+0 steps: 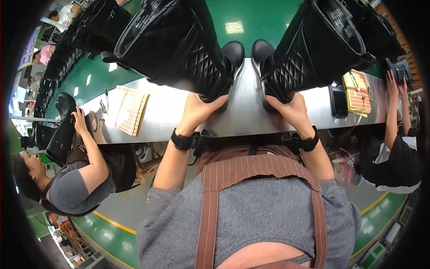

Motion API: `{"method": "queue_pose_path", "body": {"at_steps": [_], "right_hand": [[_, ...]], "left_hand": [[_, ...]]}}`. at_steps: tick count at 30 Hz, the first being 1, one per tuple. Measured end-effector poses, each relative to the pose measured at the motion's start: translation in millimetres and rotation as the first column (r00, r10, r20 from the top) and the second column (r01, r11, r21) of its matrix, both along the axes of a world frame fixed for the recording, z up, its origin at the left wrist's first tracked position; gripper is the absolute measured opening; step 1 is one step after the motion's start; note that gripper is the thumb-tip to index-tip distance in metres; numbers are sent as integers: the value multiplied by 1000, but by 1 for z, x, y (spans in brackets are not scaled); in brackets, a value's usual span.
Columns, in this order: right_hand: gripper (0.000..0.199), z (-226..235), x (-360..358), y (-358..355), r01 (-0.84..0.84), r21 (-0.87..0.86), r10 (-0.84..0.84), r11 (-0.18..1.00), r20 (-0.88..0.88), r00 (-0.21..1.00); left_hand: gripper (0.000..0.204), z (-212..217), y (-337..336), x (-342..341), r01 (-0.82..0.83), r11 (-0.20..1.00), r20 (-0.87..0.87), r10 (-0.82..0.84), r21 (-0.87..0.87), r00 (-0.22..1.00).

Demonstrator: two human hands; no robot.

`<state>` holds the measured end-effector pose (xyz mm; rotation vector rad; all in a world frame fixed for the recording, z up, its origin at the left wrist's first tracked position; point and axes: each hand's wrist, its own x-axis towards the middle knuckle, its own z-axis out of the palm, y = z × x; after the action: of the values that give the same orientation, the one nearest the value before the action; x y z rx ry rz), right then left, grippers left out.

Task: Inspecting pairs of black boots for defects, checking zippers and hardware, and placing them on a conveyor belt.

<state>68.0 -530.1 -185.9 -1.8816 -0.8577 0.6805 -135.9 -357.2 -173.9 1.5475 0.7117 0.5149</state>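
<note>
Gripping heels of two black quilted boots – left hand (197, 110) closing on left boot (179, 45), right hand (289, 110) on right boot (313, 45) – both lying on steel workbench (242, 119). Stretching beyond: green factory floor (255, 22); co-workers sitting alongside.

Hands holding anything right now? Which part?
Yes. Left hand grips the heel end of the left black quilted boot; right hand grips the heel end of the right black quilted boot, both on the metal table.
</note>
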Motion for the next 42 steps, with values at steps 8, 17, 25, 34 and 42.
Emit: {"method": "queue_pose_path", "body": {"at_steps": [8,17,25,34,42], "right_hand": [[31,9,50,19,203,586,286,784,-632,720],[42,-9,68,83,251,719,456,647,-630,629],[37,-21,72,87,270,664,472,697,-708,525],[41,-32,78,84,286,630,397,722,-715,575],[40,-24,76,80,232,644,480,729,-723,497]], "left_hand": [[37,8,13,41,239,861,509,27,-449,860],[46,-22,37,104,439,747,699,48,-500,714],[48,-30,44,103,364,725,640,136,-584,757],[47,-33,45,106,323,733,612,158,-599,775],[42,-42,48,102,367,728,606,83,-579,791]]}}
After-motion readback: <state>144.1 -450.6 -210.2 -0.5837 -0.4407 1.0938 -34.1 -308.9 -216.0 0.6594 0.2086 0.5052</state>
